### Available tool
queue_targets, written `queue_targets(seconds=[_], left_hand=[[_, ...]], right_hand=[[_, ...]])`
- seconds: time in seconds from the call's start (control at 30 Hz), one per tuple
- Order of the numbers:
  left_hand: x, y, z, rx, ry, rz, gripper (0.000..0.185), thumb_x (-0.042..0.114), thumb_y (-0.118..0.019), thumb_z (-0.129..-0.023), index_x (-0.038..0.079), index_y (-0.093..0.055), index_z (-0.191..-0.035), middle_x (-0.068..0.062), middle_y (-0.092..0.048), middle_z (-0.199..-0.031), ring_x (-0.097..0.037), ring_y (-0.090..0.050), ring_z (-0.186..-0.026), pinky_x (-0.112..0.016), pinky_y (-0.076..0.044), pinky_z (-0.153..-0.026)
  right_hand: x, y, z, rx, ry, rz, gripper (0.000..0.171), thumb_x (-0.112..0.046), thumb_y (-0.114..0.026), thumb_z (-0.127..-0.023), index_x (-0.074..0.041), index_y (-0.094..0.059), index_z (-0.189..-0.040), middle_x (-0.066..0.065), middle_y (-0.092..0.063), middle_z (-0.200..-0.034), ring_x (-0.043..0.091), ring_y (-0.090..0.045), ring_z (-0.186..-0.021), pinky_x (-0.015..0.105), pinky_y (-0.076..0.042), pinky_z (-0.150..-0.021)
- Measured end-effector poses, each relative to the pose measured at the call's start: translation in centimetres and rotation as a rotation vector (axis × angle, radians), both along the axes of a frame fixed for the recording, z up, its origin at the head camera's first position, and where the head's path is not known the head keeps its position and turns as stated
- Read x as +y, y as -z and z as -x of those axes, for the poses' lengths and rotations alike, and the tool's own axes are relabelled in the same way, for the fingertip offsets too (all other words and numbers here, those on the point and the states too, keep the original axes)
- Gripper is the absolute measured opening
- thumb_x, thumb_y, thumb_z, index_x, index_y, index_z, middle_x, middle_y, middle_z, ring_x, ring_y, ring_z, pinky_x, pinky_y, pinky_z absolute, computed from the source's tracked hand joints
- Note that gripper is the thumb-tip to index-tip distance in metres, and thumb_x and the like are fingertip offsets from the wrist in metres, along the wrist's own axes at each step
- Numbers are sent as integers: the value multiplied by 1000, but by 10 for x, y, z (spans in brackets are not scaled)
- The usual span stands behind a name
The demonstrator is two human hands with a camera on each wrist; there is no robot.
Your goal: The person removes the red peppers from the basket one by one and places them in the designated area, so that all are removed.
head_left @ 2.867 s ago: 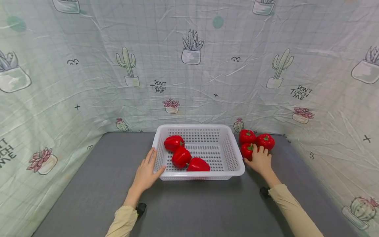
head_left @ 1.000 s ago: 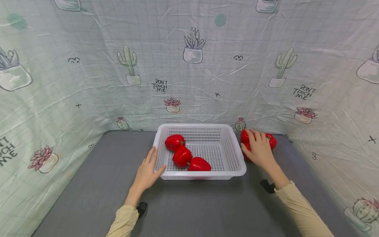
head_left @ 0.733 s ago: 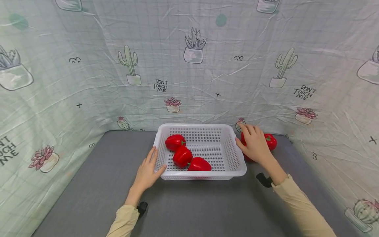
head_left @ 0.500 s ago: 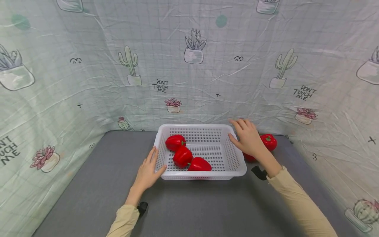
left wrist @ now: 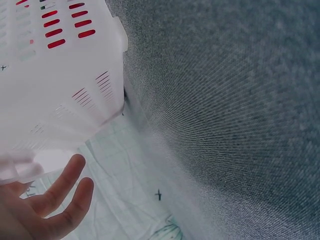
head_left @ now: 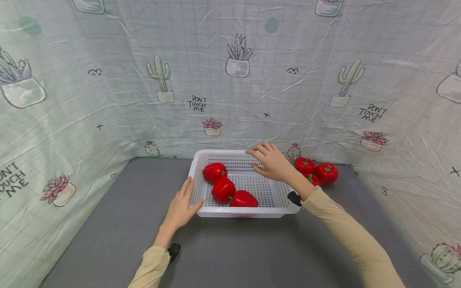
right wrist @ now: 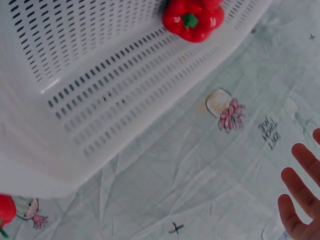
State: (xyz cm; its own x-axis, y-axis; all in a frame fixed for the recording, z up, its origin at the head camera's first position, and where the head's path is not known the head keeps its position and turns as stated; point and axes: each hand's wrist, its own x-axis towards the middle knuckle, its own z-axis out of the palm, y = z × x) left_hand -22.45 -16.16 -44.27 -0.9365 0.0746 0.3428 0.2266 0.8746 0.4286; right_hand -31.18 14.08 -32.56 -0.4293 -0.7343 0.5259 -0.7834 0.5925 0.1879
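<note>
A white perforated plastic basket (head_left: 245, 211) stands on the table with three red bell peppers inside: one at back left (head_left: 215, 172), one in the middle (head_left: 223, 189), one near the front wall (head_left: 244, 199). My left hand (head_left: 180, 206) rests on the basket's left side, fingers spread and fairly straight; its fingers (left wrist: 70, 180) show beside the basket wall in the left wrist view. My right hand (head_left: 273, 163) hovers over the basket's back right part, fingers loosely bent and apart, holding nothing. The right wrist view shows its fingers (right wrist: 302, 192) free of any object.
Right of the basket, three more red bell peppers sit clustered: a back one (head_left: 304, 165), a right one (head_left: 327, 173) and a front one (head_left: 314, 180) partly behind my forearm. A cactus-print sheet (head_left: 216, 88) hangs around the grey table (head_left: 230, 252).
My right hand has left the pepper cluster on the right and moved left over the basket, carrying nothing. The cluster is uncovered again. My left hand has stayed at the basket's left side.
</note>
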Motion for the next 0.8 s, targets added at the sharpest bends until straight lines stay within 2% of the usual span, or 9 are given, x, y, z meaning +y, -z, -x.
queue_targets(seconds=[0.3, 0.63, 0.8], left_hand=[[1, 0, 0, -10, 14, 1, 73, 39, -56, -82, 3, -27, -139, -11, -22, -147, -45, -46, -112, -60, -38, -85], [0, 0, 0, -5, 5, -12, 74, 39, -56, -82, 4, -27, -140, -11, -23, -147, -43, -45, -112, -59, -38, -86], [0, 1, 0, -6, -3, -1, 74, 40, -56, -82, 4, -27, -140, -11, -22, -147, -41, -46, -111, -58, -38, -87]], right_hand=[[-26, 22, 11, -39, -12, -116, 34, -27, -61, -81, -19, -57, -114, 3, -57, -105, 21, -47, -99, 38, -41, -84], [-43, 41, 21, -141, -22, -190, 42, -40, -58, -81, -22, -55, -119, 1, -55, -111, 19, -45, -101, 37, -39, -83], [-51, 53, 26, -118, -8, -209, 41, -39, -57, -82, -21, -55, -119, 1, -56, -110, 19, -45, -102, 37, -40, -85]])
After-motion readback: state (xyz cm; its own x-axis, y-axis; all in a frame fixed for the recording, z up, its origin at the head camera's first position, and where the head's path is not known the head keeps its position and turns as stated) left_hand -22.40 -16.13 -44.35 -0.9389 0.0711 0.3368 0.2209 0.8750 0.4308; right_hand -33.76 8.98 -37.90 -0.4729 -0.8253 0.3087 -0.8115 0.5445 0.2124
